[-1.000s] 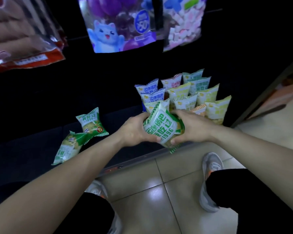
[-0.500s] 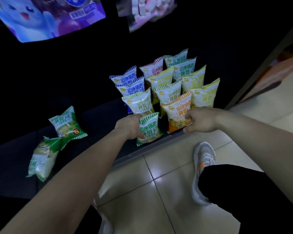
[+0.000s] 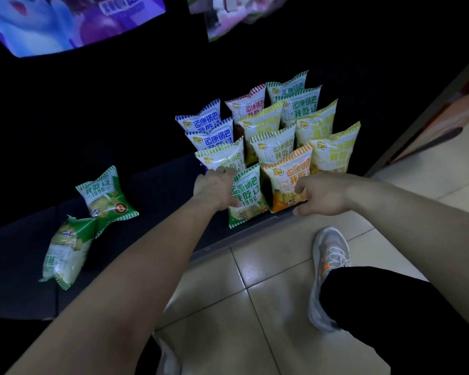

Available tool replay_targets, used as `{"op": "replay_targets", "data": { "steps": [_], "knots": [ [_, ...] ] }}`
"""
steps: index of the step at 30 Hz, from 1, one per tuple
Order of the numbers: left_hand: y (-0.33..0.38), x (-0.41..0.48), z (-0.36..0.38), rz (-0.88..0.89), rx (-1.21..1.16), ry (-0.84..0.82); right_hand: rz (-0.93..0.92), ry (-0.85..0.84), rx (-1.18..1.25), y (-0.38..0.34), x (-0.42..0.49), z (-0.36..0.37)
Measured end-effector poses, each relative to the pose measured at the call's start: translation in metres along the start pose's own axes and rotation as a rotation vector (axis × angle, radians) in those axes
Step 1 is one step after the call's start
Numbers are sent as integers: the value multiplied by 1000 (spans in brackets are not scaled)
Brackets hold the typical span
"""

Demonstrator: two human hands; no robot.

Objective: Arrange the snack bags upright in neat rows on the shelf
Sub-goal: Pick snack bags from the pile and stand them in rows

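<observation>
Head view: our left grip (image 3: 217,189) clasps the green bag (image 3: 245,197), now standing at the shelf (image 3: 160,185) front instead of lifted in both grips. Just right of it, our right grip (image 3: 322,194) pinches the orange bag (image 3: 287,180). Well left, two loose bags (image 3: 104,196) lie unmoved.

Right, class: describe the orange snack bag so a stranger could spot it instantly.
On the dark shelf, bags stand in rows at the right. In the front row, the right hand grips the orange snack bag. It alone is orange; neighbours are green or yellow.
</observation>
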State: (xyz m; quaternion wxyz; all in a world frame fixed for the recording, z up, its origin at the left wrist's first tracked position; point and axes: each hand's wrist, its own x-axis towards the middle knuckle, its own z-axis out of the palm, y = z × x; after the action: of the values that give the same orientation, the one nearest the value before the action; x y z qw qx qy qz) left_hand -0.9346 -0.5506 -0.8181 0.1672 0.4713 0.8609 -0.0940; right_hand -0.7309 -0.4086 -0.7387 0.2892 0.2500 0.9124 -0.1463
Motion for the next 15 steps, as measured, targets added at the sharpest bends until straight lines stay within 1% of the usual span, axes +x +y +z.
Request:
{"op": "replay_targets", "data": {
  "steps": [4, 8, 12, 15],
  "knots": [
    [-3, -12, -5, 22, -26, 57, 8, -14, -23, -10, -3, -5],
    [-21, -38, -24, 51, -33, 88, -15, 35, -58, -32, -2, -17],
    [-61, -83, -43, 79, 22, 99, -97, 123, -66, -69, 0, -28],
    [-103, -124, -56, 58, 76, 70, -133, 164, -110, -105, 4, -30]
  ]
}}
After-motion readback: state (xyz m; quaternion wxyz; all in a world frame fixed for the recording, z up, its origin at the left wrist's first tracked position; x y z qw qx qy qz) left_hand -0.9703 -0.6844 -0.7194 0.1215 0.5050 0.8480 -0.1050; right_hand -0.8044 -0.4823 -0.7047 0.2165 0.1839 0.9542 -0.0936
